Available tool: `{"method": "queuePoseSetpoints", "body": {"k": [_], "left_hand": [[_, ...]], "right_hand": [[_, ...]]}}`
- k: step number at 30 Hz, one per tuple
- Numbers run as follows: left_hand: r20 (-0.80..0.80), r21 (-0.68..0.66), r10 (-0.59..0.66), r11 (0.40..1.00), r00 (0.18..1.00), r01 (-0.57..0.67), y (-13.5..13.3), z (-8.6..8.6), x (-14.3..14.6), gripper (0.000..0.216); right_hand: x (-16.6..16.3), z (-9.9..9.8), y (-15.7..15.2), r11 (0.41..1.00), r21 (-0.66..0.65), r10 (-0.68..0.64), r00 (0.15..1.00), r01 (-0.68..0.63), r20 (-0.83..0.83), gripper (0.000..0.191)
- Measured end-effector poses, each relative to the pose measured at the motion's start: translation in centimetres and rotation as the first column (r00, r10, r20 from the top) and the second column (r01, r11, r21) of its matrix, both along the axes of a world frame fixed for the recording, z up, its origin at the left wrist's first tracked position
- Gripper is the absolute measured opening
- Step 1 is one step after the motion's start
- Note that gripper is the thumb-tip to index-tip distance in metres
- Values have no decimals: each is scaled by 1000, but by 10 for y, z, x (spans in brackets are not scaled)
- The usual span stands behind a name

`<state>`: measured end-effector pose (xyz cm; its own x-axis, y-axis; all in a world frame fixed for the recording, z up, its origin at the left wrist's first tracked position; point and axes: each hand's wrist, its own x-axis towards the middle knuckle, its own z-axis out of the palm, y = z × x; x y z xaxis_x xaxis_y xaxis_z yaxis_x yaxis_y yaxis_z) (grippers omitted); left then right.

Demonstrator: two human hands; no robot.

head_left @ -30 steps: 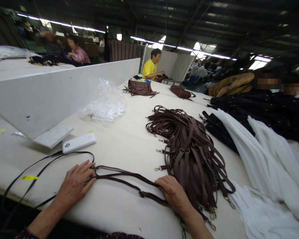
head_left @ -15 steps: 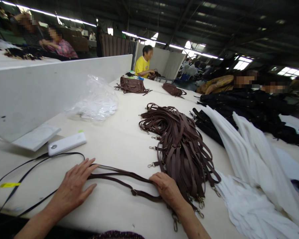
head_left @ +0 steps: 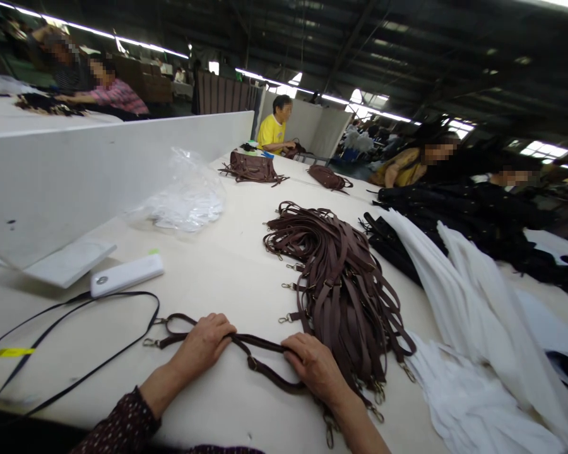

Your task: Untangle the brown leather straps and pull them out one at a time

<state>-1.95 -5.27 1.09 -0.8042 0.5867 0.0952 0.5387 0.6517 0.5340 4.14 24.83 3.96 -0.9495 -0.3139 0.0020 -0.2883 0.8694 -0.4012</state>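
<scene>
- The left hand (head_left: 203,345) lies knuckles up on a thin brown strap (head_left: 258,362), its fingers curled down and closed over the doubled bands near the strap's middle.
- The right hand (head_left: 315,369) rests just beside it, fingers bent and pressing the same strap against the table (head_left: 227,265); its grip looks like a pinch, though the fingertips are hidden.
- The strap runs flat along the near edge of the table, from a loop with small metal clips (head_left: 152,342) at the left to a tail that passes under the right wrist.
- To handle it well, the two bands should probably be kept side by side and untwisted, with both hands holding them taut against the flat surface, so that the buckle (head_left: 252,364) between the hands sits square.
- The strap looks like smooth, matte leather or imitation leather: narrow, limp and flat.
- Just right of the right hand lies a thick pile of straps (head_left: 341,284), the same brown, looped in a bundle with clips poking out at the edges.
- Soft white cloth (head_left: 473,315) lies in folds further right; the tabletop is pale and plain.
- A white rectangular device (head_left: 127,275) with a thin black cable (head_left: 99,366) sits to the left, and crinkled clear plastic (head_left: 184,198) lies behind it.
</scene>
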Motion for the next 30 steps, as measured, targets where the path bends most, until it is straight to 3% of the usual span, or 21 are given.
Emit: {"method": "queuePoseSetpoints", "body": {"k": [5, 8, 10, 13, 16, 18, 22, 25, 30], "left_hand": [[42, 38, 34, 999, 999, -36, -6, -4, 2, 20], [17, 42, 99, 994, 995, -100, -10, -11, 5, 21], [4, 39, 147, 988, 989, -147, -13, -14, 8, 21], [16, 36, 158, 987, 987, -158, -16, -16, 17, 21], [26, 28, 96, 995, 995, -97, -13, -16, 32, 19], [23, 30, 47, 998, 999, -48, -4, -16, 43, 18], [-9, 91, -25, 995, 1000, 26, 25, -19, 61, 19], [-49, 131, -55, 989, 997, 61, 40, -20, 66, 19], [-123, 60, -142, 987, 982, 150, 21, -21, 66, 24]], "right_hand": [[31, 19, -24, 976, -205, -98, 992, 80, -77, 18], [56, 20, -52, 914, -371, -111, 981, 163, 158, 11], [62, 12, -67, 857, -424, -135, 922, 292, 362, 9], [50, -1, -75, 744, -440, -244, 817, 503, 522, 22], [25, -4, -75, 681, -484, -321, 818, 550, 477, 32], [10, -2, -79, 704, -497, -326, 853, 507, 408, 37], [-4, -7, -96, 818, -415, -304, 911, 400, 279, 48], [-3, -19, -103, 889, -356, -240, 956, 287, 171, 43], [-1, -29, -102, 957, -243, -148, 987, 157, 55, 38]]}}
